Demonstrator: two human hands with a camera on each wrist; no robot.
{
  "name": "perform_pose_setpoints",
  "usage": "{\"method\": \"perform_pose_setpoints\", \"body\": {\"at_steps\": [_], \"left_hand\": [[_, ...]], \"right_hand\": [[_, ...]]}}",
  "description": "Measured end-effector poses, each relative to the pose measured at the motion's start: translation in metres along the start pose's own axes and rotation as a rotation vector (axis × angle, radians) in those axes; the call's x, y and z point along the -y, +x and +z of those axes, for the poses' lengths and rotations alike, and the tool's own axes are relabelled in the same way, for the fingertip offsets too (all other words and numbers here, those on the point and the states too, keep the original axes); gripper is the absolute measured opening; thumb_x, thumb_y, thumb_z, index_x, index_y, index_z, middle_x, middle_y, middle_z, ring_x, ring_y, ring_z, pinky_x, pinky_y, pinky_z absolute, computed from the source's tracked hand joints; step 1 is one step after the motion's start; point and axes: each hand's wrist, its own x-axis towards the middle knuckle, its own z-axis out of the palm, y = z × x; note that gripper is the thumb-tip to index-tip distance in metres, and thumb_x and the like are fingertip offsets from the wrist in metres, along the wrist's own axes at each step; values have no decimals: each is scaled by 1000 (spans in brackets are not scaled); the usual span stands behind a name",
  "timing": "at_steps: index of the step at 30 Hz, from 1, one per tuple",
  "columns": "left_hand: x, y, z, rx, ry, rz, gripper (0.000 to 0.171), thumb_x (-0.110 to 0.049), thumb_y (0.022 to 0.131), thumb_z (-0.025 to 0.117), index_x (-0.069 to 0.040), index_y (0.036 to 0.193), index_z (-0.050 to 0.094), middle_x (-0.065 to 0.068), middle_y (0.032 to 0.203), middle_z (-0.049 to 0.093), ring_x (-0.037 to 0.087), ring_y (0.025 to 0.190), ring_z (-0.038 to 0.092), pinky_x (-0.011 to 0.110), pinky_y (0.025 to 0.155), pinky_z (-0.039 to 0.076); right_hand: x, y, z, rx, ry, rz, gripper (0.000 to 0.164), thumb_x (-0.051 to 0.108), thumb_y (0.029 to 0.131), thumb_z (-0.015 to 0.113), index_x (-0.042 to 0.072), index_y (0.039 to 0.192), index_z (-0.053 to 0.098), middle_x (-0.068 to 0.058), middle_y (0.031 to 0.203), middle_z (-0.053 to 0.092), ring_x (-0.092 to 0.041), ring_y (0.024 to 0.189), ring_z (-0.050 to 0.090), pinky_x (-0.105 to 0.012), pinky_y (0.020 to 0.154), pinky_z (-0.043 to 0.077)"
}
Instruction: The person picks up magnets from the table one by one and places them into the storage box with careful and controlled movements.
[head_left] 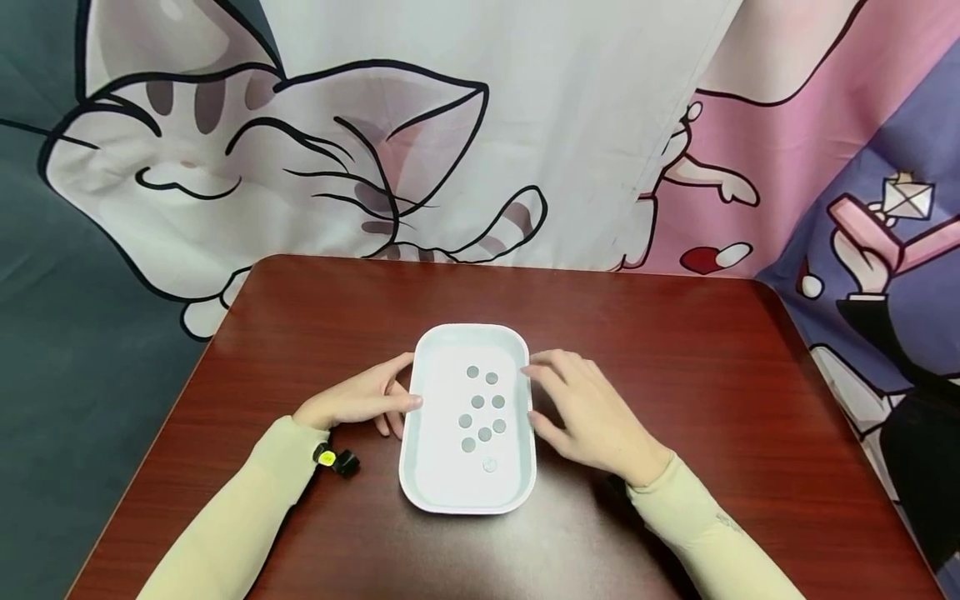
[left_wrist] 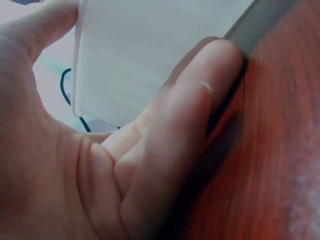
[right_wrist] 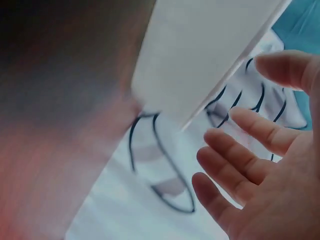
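A white rectangular tray (head_left: 442, 492) with rounded corners occupies the middle of the table. Several small round grey discs (head_left: 484, 434), like coins, lie spread inside it; a paler disc (head_left: 489, 465) lies apart toward the near end. My left hand (head_left: 367, 396) holds the tray's left side, thumb over the rim and fingers lower against the wall. In the left wrist view the tray wall (left_wrist: 125, 55) shows between thumb and fingers. Beside the right rim is my right hand (head_left: 592, 408), its fingers spread and loosely bent. The right wrist view shows these fingers (right_wrist: 245, 160) apart from the tray wall (right_wrist: 195, 50).
The reddish-brown wooden table (head_left: 322, 533) extends around the tray. A cloth with cartoon cats (head_left: 600, 125) hangs behind its far edge. On the left wrist sits a small black device (head_left: 345, 462). Something black (head_left: 922, 467) stands beyond the table's right edge.
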Motion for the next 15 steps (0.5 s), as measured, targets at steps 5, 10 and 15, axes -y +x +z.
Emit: {"method": "perform_pose_setpoints", "body": {"at_steps": [5,10,15], "left_hand": [[-3,-4,3,-18,34,7,81,-33,101,69,-16,163,19,6,90,79,31,68,76,44,62,63],[-5,-10,3,-93,155,14,89,-41,97,72,-16,164,18,2,86,78,24,67,75,37,66,63],[-5,-17,-3,-294,417,41,90,-58,91,73,-17,160,33,-11,78,73,9,65,69,26,70,56]], "right_hand": [[-22,-10,-7,3,-28,84,59,32,88,77,7,139,59,-15,142,57,-32,129,56,-55,103,48],[-39,-19,-13,-10,-42,136,62,33,88,78,5,140,59,-17,142,58,-36,127,57,-57,103,47],[-57,-23,-16,-4,-92,186,67,36,88,78,2,143,57,-20,146,55,-40,131,55,-60,105,46]]}}
